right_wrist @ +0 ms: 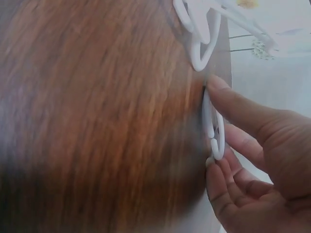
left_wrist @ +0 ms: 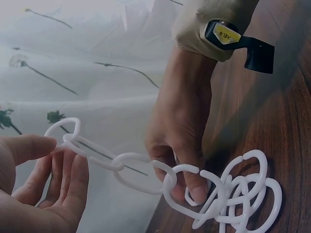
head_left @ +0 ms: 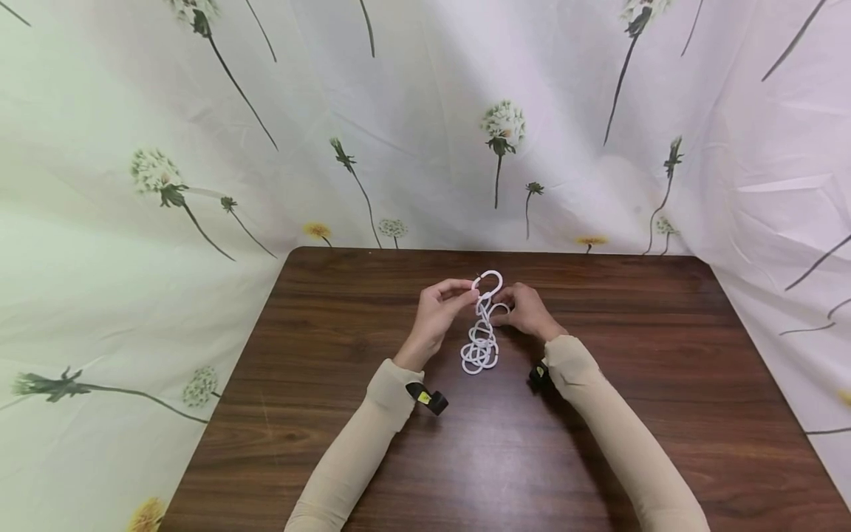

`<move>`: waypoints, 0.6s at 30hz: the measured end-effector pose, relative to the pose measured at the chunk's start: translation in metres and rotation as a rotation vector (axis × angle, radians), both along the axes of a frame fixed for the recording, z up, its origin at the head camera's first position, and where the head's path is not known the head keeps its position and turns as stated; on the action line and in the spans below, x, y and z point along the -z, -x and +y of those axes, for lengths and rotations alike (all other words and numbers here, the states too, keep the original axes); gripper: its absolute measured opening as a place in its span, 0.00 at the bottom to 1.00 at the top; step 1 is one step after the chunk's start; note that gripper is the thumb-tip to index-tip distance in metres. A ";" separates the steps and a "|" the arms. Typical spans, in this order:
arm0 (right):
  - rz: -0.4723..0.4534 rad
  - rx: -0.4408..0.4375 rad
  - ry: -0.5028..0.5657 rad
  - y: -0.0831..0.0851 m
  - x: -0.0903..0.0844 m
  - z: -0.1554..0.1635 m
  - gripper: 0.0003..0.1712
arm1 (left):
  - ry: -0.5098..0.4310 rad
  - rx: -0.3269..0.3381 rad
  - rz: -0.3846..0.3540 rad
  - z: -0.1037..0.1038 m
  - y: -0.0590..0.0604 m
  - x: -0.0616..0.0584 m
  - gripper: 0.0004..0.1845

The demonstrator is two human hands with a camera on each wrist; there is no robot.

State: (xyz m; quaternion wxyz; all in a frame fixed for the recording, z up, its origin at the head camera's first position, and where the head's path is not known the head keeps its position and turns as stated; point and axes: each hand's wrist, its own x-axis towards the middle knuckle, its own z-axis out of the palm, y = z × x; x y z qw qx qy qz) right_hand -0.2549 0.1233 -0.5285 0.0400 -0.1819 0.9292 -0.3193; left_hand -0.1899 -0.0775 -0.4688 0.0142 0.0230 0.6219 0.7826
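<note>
Fingertips of the left hand (head_left: 439, 307) pinch an upper link of a chain of white plastic rings (head_left: 480, 343), lifting that end so the top oval loop stands up above both hands. Fingers of the right hand (head_left: 528, 310) curl round a link a little lower (thumb on one side, fingertips on the other). Its smooth, glossy ovals are interlocked, and the lower ones lie in a loose heap on the table (head_left: 332, 414), between the two wrists. Dark brown wood grain runs across the tabletop. Beige sleeves (head_left: 372, 436) cover both forearms, each with a black strap clip. Beyond the table's far edge hangs a pale curtain (head_left: 199, 148) printed with dandelions.
</note>
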 end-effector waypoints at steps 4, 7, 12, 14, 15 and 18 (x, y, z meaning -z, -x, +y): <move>-0.019 0.027 -0.031 0.000 -0.003 0.000 0.19 | -0.002 0.005 0.005 0.000 0.001 0.000 0.14; -0.042 0.041 -0.038 -0.002 -0.003 0.002 0.19 | -0.006 0.004 0.008 -0.001 0.001 -0.001 0.14; -0.055 0.078 -0.013 -0.006 -0.002 0.006 0.20 | -0.002 -0.009 0.006 -0.002 0.001 -0.001 0.15; -0.057 0.086 0.015 -0.008 -0.002 0.008 0.18 | 0.001 -0.014 0.005 -0.003 0.000 -0.001 0.14; -0.061 0.086 0.029 -0.008 -0.002 0.009 0.17 | 0.003 -0.016 0.004 -0.003 0.000 -0.001 0.14; -0.084 0.073 0.064 -0.010 -0.004 0.014 0.11 | 0.001 -0.018 -0.002 -0.005 0.000 -0.001 0.14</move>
